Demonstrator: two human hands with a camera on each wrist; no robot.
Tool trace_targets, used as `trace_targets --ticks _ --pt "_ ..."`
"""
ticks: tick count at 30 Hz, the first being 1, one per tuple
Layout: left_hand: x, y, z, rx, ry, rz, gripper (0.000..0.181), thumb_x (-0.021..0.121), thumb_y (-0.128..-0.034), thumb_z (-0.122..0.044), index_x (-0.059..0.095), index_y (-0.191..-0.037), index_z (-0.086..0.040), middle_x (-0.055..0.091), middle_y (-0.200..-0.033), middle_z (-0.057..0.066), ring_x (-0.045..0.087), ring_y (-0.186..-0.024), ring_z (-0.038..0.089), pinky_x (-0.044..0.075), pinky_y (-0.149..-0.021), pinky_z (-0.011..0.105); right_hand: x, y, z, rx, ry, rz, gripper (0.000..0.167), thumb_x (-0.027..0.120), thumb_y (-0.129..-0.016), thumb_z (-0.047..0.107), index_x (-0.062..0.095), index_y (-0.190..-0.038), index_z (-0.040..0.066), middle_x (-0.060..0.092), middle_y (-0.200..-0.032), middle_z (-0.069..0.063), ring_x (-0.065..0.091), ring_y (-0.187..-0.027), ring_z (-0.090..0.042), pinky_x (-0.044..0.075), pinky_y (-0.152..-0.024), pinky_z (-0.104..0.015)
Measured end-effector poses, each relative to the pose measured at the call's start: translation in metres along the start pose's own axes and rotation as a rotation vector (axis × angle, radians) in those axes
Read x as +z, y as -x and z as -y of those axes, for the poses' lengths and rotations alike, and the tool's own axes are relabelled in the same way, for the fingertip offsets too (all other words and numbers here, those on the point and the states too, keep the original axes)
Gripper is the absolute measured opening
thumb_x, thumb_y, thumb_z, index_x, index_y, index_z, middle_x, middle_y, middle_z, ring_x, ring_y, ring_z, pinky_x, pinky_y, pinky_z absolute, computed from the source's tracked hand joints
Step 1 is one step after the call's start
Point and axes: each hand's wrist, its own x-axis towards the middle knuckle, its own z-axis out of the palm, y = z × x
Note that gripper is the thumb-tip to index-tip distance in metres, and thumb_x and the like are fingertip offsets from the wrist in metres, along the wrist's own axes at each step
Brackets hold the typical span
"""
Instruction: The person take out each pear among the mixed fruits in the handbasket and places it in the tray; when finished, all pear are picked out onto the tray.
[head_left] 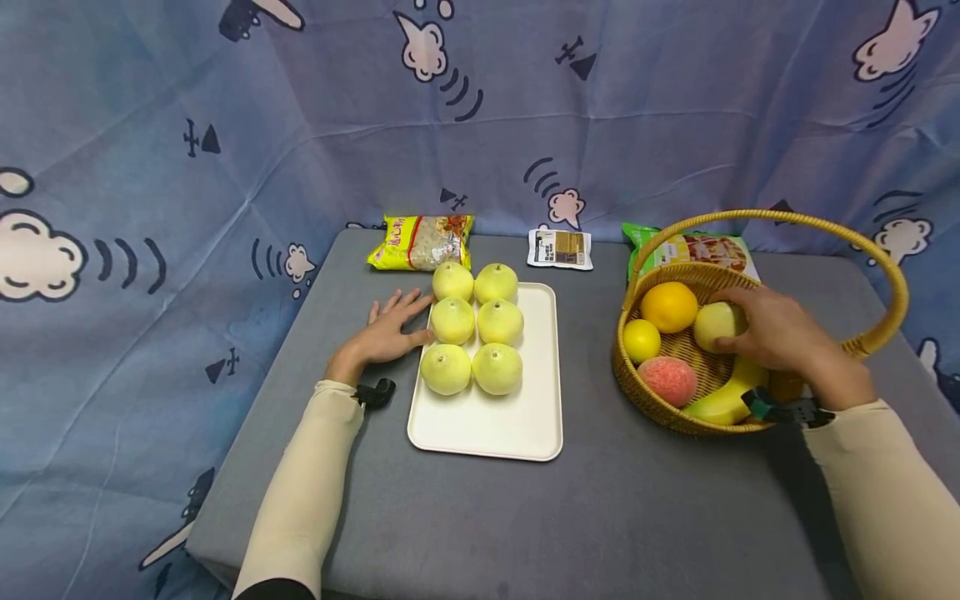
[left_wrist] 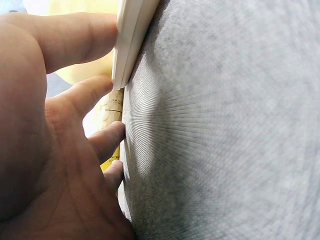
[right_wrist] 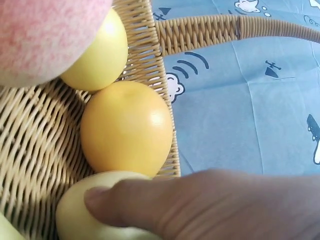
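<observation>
My left hand (head_left: pixel 386 332) lies with spread, fairly straight fingers at the left edge of a white tray (head_left: pixel 487 429); its thumb and index finger touch the rim in the left wrist view. Several pale yellow-green round fruits (head_left: pixel 497 368) sit on the tray in two columns. On the right, my right hand (head_left: pixel 783 333) reaches into a wicker basket (head_left: pixel 630 385) and grips another pale yellow-green fruit (head_left: pixel 716 325) there, thumb pressed on its side (right_wrist: pixel 75 210). Around it lie an orange (head_left: pixel 669 307), a lemon-yellow fruit (head_left: pixel 641 340), a pinkish peach (head_left: pixel 667 381) and a banana (head_left: pixel 723 404).
Behind the tray lie a yellow food packet (head_left: pixel 422 242) and a small white packet (head_left: pixel 560 249). A green packet (head_left: pixel 697 250) is partly hidden by the basket. The basket's tall handle (head_left: pixel 795 218) arches over the right hand. A patterned blue curtain (head_left: pixel 637 150) hangs behind the grey table (head_left: pixel 570 517).
</observation>
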Motion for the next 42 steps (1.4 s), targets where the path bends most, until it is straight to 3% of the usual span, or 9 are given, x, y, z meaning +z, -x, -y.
trace_targets --ticks 7,12,18,24,25,29,32,36,42 --pt "0.007 -0.01 0.015 0.006 -0.033 -0.019 0.086 0.06 -0.1042 -0.065 0.029 -0.176 -0.028 0.015 -0.185 0.013 -0.003 -0.172 0.04 -0.017 -0.133 0.065 0.005 0.002 -0.002 0.047 -0.049 0.009 0.076 0.088 -0.094 0.025 0.05 -0.152 -0.009 0.059 -0.138 -0.043 0.059 -0.115 -0.058 0.051 -0.09 -0.071" --pt "0.008 -0.013 0.018 -0.009 -0.042 -0.012 0.083 0.061 -0.1054 -0.057 0.029 -0.176 -0.028 0.015 -0.185 0.01 -0.004 -0.173 0.037 -0.018 -0.134 0.062 0.006 0.005 0.0 0.099 -0.078 -0.006 0.084 0.087 -0.094 0.033 0.046 -0.153 -0.011 0.058 -0.136 -0.044 0.058 -0.111 -0.057 0.051 -0.088 -0.07" --pt "0.009 -0.014 0.02 -0.015 -0.046 -0.005 0.081 0.062 -0.106 -0.05 0.028 -0.176 -0.028 0.014 -0.185 0.01 -0.005 -0.173 0.037 -0.019 -0.133 0.062 0.006 0.016 0.007 0.126 -0.102 -0.106 0.085 0.088 -0.093 0.037 0.05 -0.153 -0.009 0.059 -0.134 -0.045 0.057 -0.111 -0.059 0.047 -0.086 -0.069" --pt "0.008 -0.012 0.019 -0.007 -0.042 -0.011 0.08 0.062 -0.1064 -0.05 0.029 -0.176 -0.028 0.014 -0.185 0.009 -0.005 -0.173 0.036 -0.018 -0.134 0.063 -0.004 0.032 0.024 0.118 -0.196 -0.185 0.088 0.086 -0.095 0.039 0.046 -0.163 0.0 0.054 -0.143 -0.043 0.055 -0.115 -0.058 0.047 -0.082 -0.061" --pt "0.008 -0.012 0.018 -0.005 -0.037 -0.01 0.08 0.062 -0.1066 -0.05 0.028 -0.176 -0.028 0.014 -0.185 0.01 -0.005 -0.173 0.037 -0.018 -0.134 0.063 -0.006 0.035 0.027 0.113 -0.208 -0.199 0.089 0.086 -0.095 0.039 0.046 -0.164 0.001 0.055 -0.143 -0.041 0.056 -0.115 -0.057 0.048 -0.08 -0.058" --pt "0.007 -0.011 0.016 -0.01 -0.037 -0.008 0.081 0.063 -0.1063 -0.05 0.028 -0.176 -0.028 0.013 -0.186 0.01 -0.006 -0.173 0.037 -0.019 -0.133 0.062 -0.008 0.045 0.04 0.086 -0.262 -0.246 0.092 0.091 -0.091 0.036 0.045 -0.163 0.002 0.057 -0.143 -0.038 0.061 -0.119 -0.056 0.048 -0.079 -0.021" --pt "0.007 -0.011 0.015 -0.012 -0.035 -0.012 0.082 0.062 -0.1062 -0.051 0.028 -0.176 -0.028 0.013 -0.186 0.01 -0.005 -0.173 0.037 -0.02 -0.133 0.061 -0.008 0.053 0.053 0.042 -0.336 -0.288 0.088 0.095 -0.088 0.029 0.049 -0.158 0.002 0.062 -0.139 -0.032 0.073 -0.112 -0.017 0.038 -0.073 0.002" --pt "0.008 -0.012 0.016 -0.002 -0.034 -0.018 0.082 0.062 -0.1057 -0.052 0.028 -0.176 -0.027 0.014 -0.185 0.012 -0.004 -0.172 0.039 -0.019 -0.133 0.063 -0.005 0.061 0.076 -0.049 -0.426 -0.327 0.08 0.096 -0.085 0.018 0.057 -0.154 0.01 0.066 -0.137 -0.019 0.054 -0.097 0.024 0.044 -0.079 0.004" --pt "0.007 -0.009 0.013 0.013 -0.014 -0.023 0.083 0.062 -0.1052 -0.056 0.03 -0.176 -0.025 0.016 -0.185 0.015 -0.004 -0.172 0.042 -0.019 -0.132 0.066 0.006 0.062 0.112 -0.218 -0.471 -0.317 0.081 0.098 -0.082 0.011 0.062 -0.155 0.016 0.069 -0.138 -0.014 0.061 -0.103 0.009 0.048 -0.087 0.0"
